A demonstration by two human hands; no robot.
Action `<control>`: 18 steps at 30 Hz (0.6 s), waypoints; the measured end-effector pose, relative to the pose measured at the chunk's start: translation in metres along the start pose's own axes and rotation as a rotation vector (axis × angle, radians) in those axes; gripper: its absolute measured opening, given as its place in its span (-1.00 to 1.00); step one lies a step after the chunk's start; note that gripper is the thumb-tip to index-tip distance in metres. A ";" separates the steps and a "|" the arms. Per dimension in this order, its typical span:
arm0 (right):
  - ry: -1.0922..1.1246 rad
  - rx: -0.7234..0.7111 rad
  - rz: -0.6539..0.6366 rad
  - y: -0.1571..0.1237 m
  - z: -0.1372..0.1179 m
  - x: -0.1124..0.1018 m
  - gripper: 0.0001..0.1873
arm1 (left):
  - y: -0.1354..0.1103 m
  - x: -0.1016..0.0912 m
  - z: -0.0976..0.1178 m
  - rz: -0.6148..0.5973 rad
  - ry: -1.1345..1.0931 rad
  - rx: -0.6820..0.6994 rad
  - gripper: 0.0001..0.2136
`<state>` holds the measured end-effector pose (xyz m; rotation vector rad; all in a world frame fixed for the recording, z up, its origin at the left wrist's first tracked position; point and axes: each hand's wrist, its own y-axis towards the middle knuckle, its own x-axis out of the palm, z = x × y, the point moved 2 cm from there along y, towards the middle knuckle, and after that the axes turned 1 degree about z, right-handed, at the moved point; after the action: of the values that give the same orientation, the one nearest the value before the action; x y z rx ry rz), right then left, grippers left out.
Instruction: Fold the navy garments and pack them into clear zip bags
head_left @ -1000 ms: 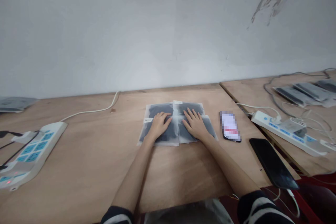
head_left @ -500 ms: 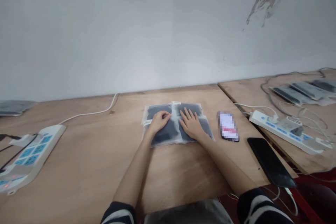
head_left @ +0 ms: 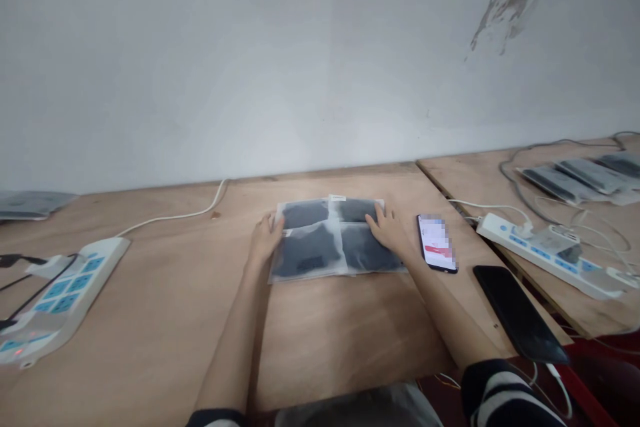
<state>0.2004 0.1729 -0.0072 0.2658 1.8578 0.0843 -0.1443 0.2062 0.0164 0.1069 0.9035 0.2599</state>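
Several flat frosted plastic bags with dark contents lie side by side in a block on the wooden table (head_left: 345, 333), a lower left bag (head_left: 313, 250) among them. A small white label (head_left: 337, 198) shows at the top of the upper right bag (head_left: 355, 211). My left hand (head_left: 265, 240) is at the block's left edge, fingers apart and touching the bag edge there. At the right side, my right hand (head_left: 389, 230) rests on the bags with its fingers and thumb spread. Neither hand appears to grip anything.
On the right lie a phone with a lit screen (head_left: 436, 243) and a black phone (head_left: 517, 310). Power strips stand on the left (head_left: 75, 293) and right (head_left: 545, 253), with cables. More bagged items (head_left: 565, 183) lie far right, another bag (head_left: 35, 203) far left.
My hands have moved apart from the top of the bags, the left one to the left edge and the right one toward the right side. The bags look nearly unmoved.
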 end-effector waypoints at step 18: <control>-0.008 -0.003 0.003 0.003 -0.017 0.017 -0.40 | -0.015 0.041 0.015 0.096 -0.033 0.063 -0.58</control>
<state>0.1801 0.1809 -0.0178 0.2666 1.8491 0.0873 -0.1051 0.2029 -0.0087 0.2128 0.8752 0.3176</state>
